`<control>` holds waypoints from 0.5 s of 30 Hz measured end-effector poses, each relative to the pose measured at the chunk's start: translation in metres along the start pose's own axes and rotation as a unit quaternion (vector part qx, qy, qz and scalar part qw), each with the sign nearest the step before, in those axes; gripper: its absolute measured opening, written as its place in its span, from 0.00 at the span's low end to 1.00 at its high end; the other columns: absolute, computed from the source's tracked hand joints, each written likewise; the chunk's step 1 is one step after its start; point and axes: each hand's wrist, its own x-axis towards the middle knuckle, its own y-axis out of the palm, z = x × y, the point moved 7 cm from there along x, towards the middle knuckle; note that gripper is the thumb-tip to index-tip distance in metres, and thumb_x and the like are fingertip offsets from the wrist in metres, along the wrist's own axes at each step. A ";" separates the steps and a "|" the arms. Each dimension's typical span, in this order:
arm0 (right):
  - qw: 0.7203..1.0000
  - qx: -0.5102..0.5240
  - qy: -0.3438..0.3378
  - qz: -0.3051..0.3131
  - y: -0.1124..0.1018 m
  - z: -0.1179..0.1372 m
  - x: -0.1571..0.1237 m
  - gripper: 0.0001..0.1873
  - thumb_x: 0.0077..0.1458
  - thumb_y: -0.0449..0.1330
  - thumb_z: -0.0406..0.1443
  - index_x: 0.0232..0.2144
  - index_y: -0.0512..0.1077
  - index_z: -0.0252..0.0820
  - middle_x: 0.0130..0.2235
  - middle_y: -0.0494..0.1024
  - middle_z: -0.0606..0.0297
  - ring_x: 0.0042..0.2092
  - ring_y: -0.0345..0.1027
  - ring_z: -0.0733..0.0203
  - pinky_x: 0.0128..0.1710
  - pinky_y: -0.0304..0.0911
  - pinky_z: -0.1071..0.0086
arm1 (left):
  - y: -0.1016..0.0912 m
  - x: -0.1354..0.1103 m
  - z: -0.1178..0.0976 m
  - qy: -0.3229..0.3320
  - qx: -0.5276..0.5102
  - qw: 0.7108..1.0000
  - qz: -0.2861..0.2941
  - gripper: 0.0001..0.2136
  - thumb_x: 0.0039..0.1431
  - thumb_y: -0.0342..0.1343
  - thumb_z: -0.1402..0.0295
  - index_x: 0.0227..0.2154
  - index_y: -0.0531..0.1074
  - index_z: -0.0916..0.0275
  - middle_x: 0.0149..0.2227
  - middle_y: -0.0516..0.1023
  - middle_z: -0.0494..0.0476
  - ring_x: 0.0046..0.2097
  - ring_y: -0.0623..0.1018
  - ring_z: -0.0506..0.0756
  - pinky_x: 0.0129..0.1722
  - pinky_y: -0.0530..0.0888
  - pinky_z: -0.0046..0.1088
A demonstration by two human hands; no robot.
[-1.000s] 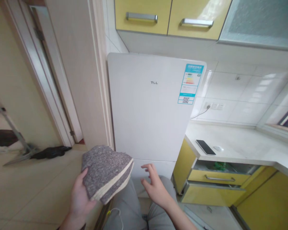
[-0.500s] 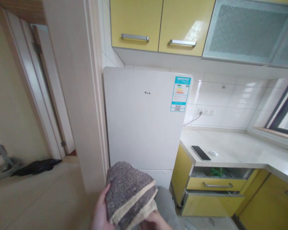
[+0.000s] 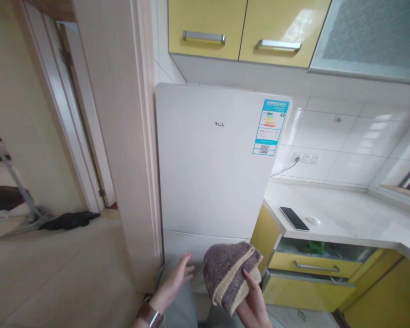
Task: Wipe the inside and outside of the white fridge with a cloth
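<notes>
Passing from left hand to right, the cloth (image 3: 231, 275) is now sitting folded in the right hand (image 3: 254, 303), gripped before the fridge (image 3: 212, 173); the left hand (image 3: 176, 278) is hanging open, empty. Fridge door is standing untouched.

Worktop (image 3: 355, 223), pale stone, running right of the white fridge (image 3: 212, 173). Carries: one dark phone (image 3: 294, 218) (lying flat, near the fridge-side edge); one small white oval object (image 3: 313, 220) just right of the phone.
</notes>
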 end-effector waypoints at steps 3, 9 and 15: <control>0.997 -0.075 -0.004 0.002 -0.026 0.001 0.019 0.35 0.32 0.77 0.54 0.43 0.82 0.44 0.46 0.85 0.53 0.59 0.74 0.34 0.60 0.67 0.39 | -0.040 0.048 -0.033 0.139 0.170 0.967 -0.130 0.35 0.66 0.52 0.61 0.73 0.53 0.65 0.77 0.46 0.67 0.77 0.47 0.61 0.75 0.49 0.42; 0.976 -0.209 -0.059 0.012 -0.035 0.028 0.037 0.49 0.23 0.75 0.44 0.56 0.77 0.66 0.57 0.80 0.66 0.66 0.64 0.31 0.56 0.71 0.39 | -0.062 0.124 -0.076 0.221 0.294 0.915 -0.168 0.42 0.64 0.52 0.57 0.75 0.44 0.70 0.78 0.38 0.69 0.77 0.40 0.61 0.75 0.42 0.39; 0.962 -0.260 -0.088 -0.015 -0.033 0.058 0.038 0.45 0.24 0.74 0.44 0.53 0.79 0.64 0.58 0.79 0.67 0.68 0.62 0.34 0.58 0.71 0.44 | -0.052 0.137 -0.087 0.203 0.301 0.913 -0.185 0.41 0.58 0.55 0.62 0.72 0.55 0.74 0.76 0.49 0.73 0.76 0.47 0.63 0.75 0.46 0.38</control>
